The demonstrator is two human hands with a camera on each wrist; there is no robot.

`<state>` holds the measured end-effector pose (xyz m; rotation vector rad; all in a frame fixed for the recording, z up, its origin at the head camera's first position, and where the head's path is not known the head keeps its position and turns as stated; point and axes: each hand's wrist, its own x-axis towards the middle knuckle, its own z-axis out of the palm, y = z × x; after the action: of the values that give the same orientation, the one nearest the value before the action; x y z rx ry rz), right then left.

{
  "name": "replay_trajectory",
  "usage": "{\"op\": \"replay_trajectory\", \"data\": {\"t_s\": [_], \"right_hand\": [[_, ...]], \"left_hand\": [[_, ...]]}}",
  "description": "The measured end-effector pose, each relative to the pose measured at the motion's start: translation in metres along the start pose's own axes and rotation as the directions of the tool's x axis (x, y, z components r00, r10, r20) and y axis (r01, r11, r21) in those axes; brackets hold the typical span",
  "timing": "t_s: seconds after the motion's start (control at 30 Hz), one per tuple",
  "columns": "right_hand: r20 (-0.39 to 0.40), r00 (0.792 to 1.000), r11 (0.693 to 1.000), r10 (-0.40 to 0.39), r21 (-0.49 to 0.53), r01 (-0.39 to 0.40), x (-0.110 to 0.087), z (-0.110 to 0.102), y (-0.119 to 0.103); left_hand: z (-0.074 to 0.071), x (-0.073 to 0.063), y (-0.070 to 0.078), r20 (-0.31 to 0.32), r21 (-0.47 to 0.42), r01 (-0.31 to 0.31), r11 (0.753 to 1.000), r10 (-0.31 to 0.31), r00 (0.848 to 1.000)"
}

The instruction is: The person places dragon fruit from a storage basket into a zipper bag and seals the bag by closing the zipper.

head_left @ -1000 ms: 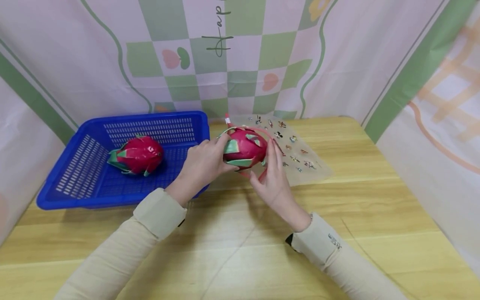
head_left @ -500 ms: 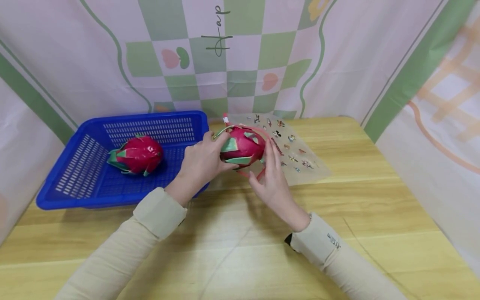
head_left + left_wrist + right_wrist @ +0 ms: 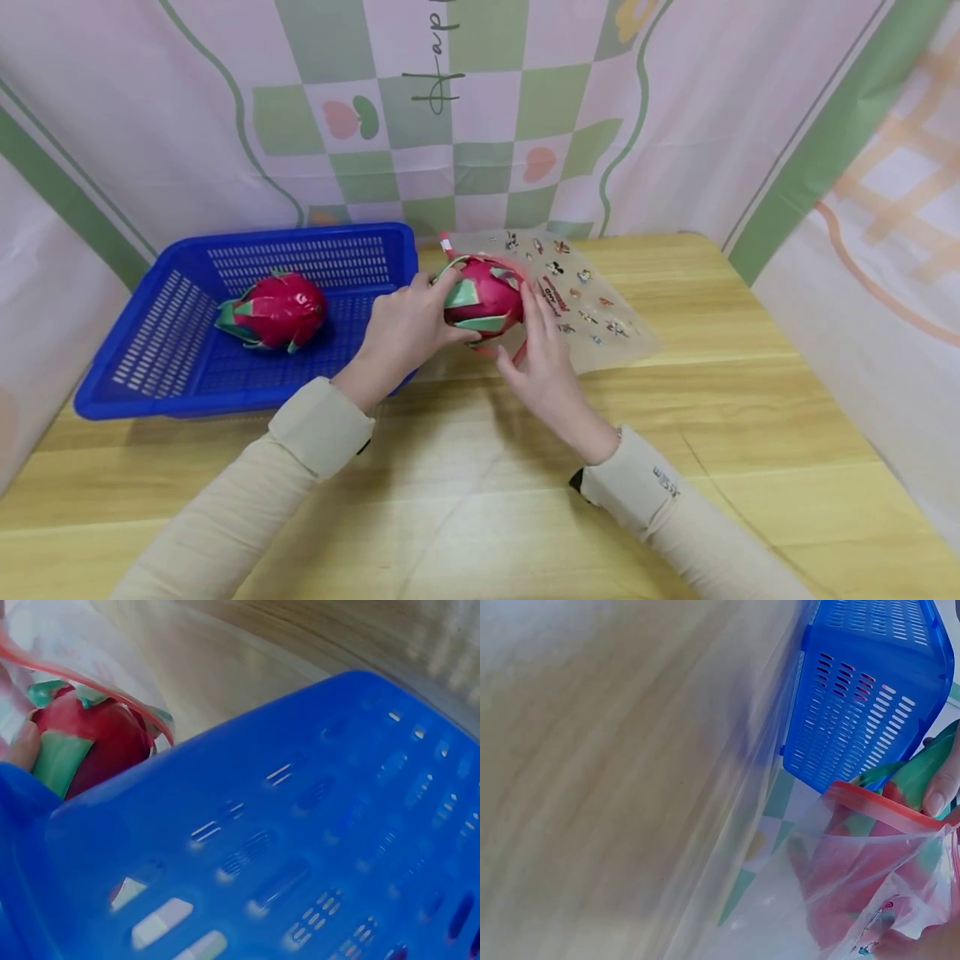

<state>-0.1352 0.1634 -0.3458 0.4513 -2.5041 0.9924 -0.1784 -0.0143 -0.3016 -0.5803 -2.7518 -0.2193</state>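
The left hand (image 3: 408,329) grips a dragon fruit (image 3: 491,296) by its leafy end. The fruit lies directly to the right of this hand, which is the nearer, and its long axis runs toward the right hand (image 3: 551,383). That hand, fingers almost straight and thumb apart, touches a clear bag (image 3: 600,308); its red rim (image 3: 885,809) surrounds the fruit, partly inside. Left of both hands, 1 blue basket (image 3: 225,406) contains a 2nd dragon fruit (image 3: 285,308).

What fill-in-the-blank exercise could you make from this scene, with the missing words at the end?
1. The basket is coloured ____.
2. Inside it, there is exactly ____ dragon fruit.
3. The left hand grips a second fruit, partly inside a clear bag with a ____ rim.

Missing words: blue; one; red.
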Motion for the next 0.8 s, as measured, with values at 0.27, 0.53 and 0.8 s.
{"op": "replay_trajectory", "data": {"t_s": [0.27, 0.53, 0.8], "right_hand": [[-0.079, 0.997, 1.000, -0.013, -0.026, 0.011, 0.002, -0.001, -0.001], [-0.090, 0.995, 0.999, 0.044, -0.003, -0.045, 0.013, -0.011, -0.002], [-0.006, 0.990, 0.989, 0.144, -0.006, -0.144, 0.024, -0.020, 0.000]], "left_hand": [[0.004, 0.000, -0.001, -0.021, -0.016, 0.009, 1.000, -0.009, 1.000], [0.005, 0.000, -0.001, -0.038, -0.027, -0.002, 1.000, 0.001, 0.999], [0.008, -0.001, 0.000, -0.083, -0.038, -0.068, 0.997, 0.064, 0.994]]}}
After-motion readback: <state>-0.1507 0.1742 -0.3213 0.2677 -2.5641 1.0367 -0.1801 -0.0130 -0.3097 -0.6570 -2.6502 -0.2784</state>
